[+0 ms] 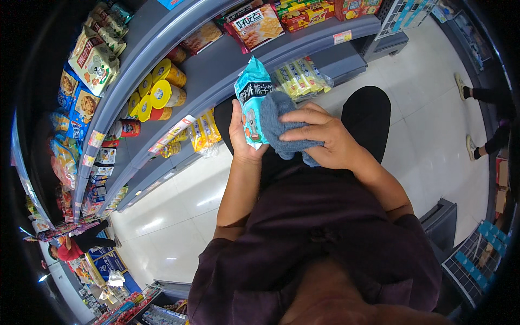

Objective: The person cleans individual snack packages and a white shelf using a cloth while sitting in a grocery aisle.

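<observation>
My left hand [243,140] grips a turquoise snack bag [250,107] from its left side and underneath. A black band with white writing and a cartoon animal show on the bag's front. Bunched in my right hand [325,134] is a grey-blue cloth [276,122], pressed against the bag's right side, where it covers part of the printing. Both hands are above my lap, in front of the shelves.
Ahead, a grey shelf [284,44] carries biscuit packs [256,28]. Yellow-lidded tubs [162,93] lie to the left. Bagged yellow snacks [304,77] rest on the lowest shelf. People's legs [487,97] show at right; a person in red [70,248] is far left.
</observation>
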A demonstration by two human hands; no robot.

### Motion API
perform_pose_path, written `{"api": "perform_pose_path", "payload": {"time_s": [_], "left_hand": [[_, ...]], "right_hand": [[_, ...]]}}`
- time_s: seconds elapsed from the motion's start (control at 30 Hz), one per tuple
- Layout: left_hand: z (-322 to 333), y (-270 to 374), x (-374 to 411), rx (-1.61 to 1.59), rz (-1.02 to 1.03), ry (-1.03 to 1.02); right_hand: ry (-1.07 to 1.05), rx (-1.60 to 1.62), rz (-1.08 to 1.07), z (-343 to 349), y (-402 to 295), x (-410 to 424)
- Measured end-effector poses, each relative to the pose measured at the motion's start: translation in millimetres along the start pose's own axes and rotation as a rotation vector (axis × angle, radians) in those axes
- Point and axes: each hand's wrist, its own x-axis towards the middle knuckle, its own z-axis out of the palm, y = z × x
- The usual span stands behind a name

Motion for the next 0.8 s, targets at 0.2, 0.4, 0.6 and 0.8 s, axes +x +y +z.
{"api": "perform_pose_path", "payload": {"time_s": [0.2, 0.4, 0.6, 0.8], "left_hand": [[-0.2, -6.8, -5.9, 0.005, -0.117, -0.041], [-9.0, -16.9, -9.5, 0.235, -0.078, -0.054], [2.4, -22.5, 3.8, -0.107, -0.064, -0.003], [-19.8, -30.9, 9.6, 0.256, 0.043, 0.291]], "right_hand": [[0.212, -0.173, 0.035, 5.2, 1.6, 4.9], [0.514, -0.251, 0.186, -9.0, 14.9, 19.0], [0.405, -0.129, 0.227, -1.6, 21.4, 5.3], [0.368, -0.082, 0.253, 18.3, 18.3, 2.9]]}}
